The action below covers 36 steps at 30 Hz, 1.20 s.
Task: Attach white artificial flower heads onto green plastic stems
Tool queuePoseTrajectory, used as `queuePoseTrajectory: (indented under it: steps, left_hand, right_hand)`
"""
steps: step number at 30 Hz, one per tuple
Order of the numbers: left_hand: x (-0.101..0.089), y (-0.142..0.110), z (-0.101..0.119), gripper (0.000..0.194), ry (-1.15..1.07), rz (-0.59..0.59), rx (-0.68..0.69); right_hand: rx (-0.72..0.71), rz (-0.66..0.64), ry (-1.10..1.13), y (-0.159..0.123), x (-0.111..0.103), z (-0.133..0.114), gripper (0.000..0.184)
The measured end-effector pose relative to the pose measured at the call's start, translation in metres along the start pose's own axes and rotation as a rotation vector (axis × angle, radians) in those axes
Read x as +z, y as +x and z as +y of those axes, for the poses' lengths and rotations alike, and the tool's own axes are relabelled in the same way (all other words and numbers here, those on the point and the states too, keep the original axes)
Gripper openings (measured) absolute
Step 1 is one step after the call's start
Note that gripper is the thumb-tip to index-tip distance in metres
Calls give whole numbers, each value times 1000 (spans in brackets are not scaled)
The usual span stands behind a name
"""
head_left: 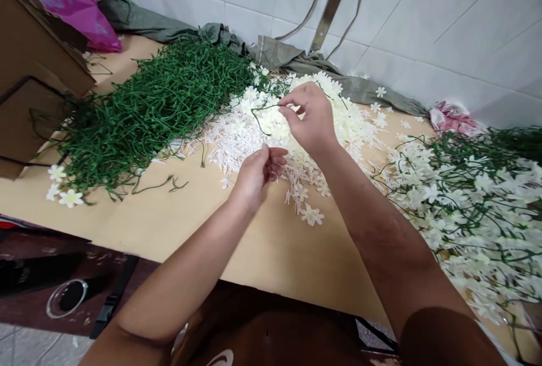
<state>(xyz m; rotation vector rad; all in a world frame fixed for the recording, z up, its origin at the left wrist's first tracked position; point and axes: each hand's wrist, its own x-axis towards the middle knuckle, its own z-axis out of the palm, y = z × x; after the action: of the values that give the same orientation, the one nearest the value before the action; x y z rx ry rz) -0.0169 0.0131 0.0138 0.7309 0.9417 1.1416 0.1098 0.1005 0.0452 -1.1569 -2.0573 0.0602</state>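
My right hand (311, 114) pinches one end of a thin green artificial stem (266, 108), whose forked, bent part hangs out to the left. Lower and closer to me, my left hand (260, 173) is closed with curled fingers; what it holds, if anything, is too small to make out. Both hands are over a heap of white artificial flower heads (249, 100) and small pale flower parts (224, 148). One loose white flower (312, 215) lies just in front of them. To the left spreads a big tangled pile of green stems (169, 100).
White flowers on green stems (478, 219) are heaped at the right. A cardboard box (38, 66) and a pink bag (70, 4) stand at the left. Grey-green cloth (288, 61) lines the tiled wall (402, 16) behind the brown-covered table (139, 225).
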Motion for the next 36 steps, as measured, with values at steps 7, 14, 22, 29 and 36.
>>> queuePoseTrajectory:
  steps: [7, 14, 22, 29, 36]
  left_hand:
    - [-3, 3, 12, 45, -251, -78, -309]
    - [3, 2, 11, 22, -172, -55, -159]
    - [-4, 4, 21, 30, -142, -15, 45]
    - [-3, 3, 24, 36, -58, 5, 95]
    - [-6, 4, 10, 28, 224, 24, 251]
  right_hand:
    - [-171, 47, 147, -66, -37, -15, 17]
    - [-138, 14, 137, -110, -51, -11, 18]
    - [-88, -58, 169, -140, -53, -8, 24]
    - [-86, -435, -50, -140, -20, -14, 19]
    - [141, -184, 260, -119, -23, 4, 10]
